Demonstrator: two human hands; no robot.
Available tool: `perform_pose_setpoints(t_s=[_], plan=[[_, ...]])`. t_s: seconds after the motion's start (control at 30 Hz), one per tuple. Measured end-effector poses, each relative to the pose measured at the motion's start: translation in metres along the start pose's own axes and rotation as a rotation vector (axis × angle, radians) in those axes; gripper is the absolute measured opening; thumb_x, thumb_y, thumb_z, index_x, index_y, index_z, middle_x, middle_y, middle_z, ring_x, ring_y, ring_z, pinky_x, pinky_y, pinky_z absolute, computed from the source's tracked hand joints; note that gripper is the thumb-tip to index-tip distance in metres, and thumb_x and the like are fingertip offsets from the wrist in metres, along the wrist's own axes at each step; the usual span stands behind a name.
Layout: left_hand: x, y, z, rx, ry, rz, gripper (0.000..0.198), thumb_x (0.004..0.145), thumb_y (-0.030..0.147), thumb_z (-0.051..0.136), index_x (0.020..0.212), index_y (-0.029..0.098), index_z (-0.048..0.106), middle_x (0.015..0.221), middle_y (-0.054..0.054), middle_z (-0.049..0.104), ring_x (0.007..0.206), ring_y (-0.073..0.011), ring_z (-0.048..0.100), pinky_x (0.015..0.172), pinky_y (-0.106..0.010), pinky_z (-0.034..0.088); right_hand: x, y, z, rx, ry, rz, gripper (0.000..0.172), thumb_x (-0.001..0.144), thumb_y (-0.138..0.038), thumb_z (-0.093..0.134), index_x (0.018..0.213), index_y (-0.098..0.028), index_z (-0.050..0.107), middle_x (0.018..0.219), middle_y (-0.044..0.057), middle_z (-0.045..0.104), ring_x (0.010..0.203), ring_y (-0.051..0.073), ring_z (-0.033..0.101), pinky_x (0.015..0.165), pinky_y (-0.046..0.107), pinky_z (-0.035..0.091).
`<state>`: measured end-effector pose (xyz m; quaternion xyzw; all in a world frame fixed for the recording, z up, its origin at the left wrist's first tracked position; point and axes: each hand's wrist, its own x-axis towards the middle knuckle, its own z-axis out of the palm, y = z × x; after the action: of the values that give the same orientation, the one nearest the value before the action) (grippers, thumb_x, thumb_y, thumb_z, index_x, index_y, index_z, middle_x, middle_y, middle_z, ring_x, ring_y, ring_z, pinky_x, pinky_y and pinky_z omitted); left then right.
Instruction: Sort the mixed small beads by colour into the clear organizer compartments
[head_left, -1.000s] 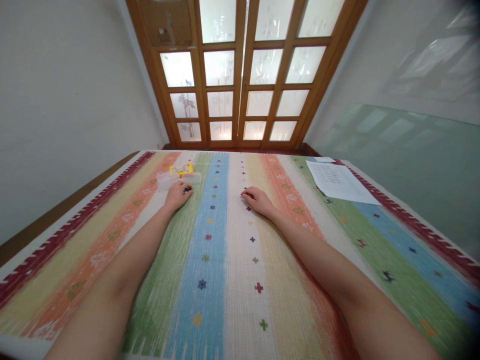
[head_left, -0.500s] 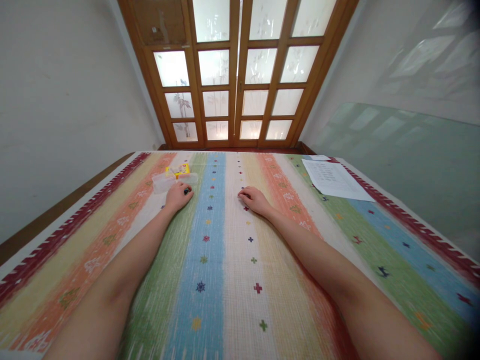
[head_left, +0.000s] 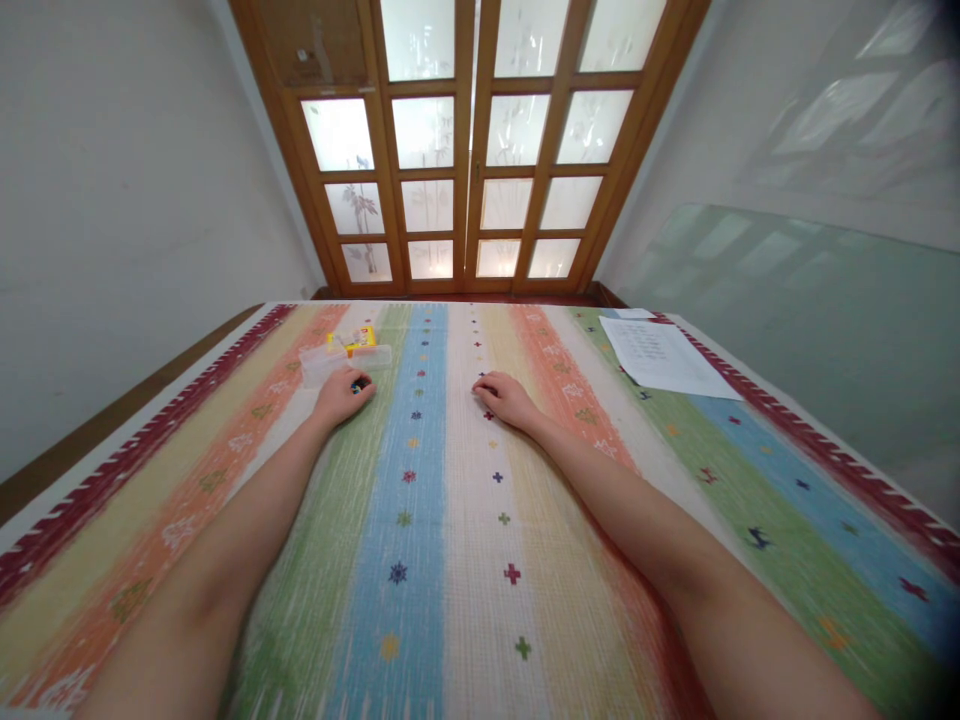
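Observation:
My left hand (head_left: 339, 396) lies on the striped cloth (head_left: 420, 560), just in front of a clear plastic box (head_left: 324, 365). Its fingers are curled round a small dark thing (head_left: 361, 384) that peeks out at the fingertips; I cannot make out what it is. A yellow item (head_left: 354, 339) sits behind the box. My right hand (head_left: 504, 397) rests palm down on the white stripe in the middle, about a hand's width to the right of the left one. Its fingers are bent together with nothing visible in them. Both forearms stretch out flat over the cloth.
A printed sheet of paper (head_left: 660, 356) lies at the far right of the cloth, near its red border. Beyond the far edge stands a wooden door with frosted panes (head_left: 472, 150). A white wall runs along the left, and a pale green panel (head_left: 810, 320) along the right.
The view has drifted slightly to the right and up. Both hands and the box keep their places on the cloth.

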<state>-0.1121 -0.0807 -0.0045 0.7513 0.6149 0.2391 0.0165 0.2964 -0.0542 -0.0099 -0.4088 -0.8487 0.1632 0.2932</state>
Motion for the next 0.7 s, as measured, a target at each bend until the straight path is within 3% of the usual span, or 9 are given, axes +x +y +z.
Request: perform_pose_setpoints(t_s=[0.4, 0.53, 0.7], plan=[[0.009, 0.003, 0.001, 0.033, 0.010, 0.050, 0.025, 0.094, 0.040, 0.054, 0.094, 0.022, 0.071, 0.104, -0.011, 0.066, 0.103, -0.0279, 0.060, 0.096, -0.044, 0.049, 0.001, 0.003, 0.001, 0.017, 0.017, 0.013, 0.022, 0.099, -0.031, 0.054, 0.096, -0.023, 0.074, 0.101, 0.007, 0.073, 0.098, 0.022, 0.064, 0.091, 0.035, 0.047], [0.008, 0.034, 0.005, 0.059, 0.049, 0.134, 0.028, 0.097, 0.038, 0.049, 0.100, 0.022, 0.072, 0.110, -0.012, 0.066, 0.109, -0.0304, 0.058, 0.102, -0.049, 0.045, 0.001, 0.003, 0.002, 0.006, 0.022, -0.003, 0.022, 0.099, -0.031, 0.053, 0.096, -0.023, 0.074, 0.100, 0.007, 0.072, 0.098, 0.023, 0.064, 0.091, 0.035, 0.046], [0.005, 0.093, 0.032, -0.003, -0.088, 0.368, 0.030, 0.100, 0.039, 0.047, 0.111, 0.025, 0.071, 0.127, -0.011, 0.064, 0.124, -0.0287, 0.056, 0.112, -0.047, 0.042, -0.001, 0.001, 0.002, -0.025, 0.017, -0.044, 0.022, 0.100, -0.029, 0.052, 0.098, -0.022, 0.074, 0.100, 0.007, 0.071, 0.100, 0.022, 0.063, 0.094, 0.035, 0.046]])
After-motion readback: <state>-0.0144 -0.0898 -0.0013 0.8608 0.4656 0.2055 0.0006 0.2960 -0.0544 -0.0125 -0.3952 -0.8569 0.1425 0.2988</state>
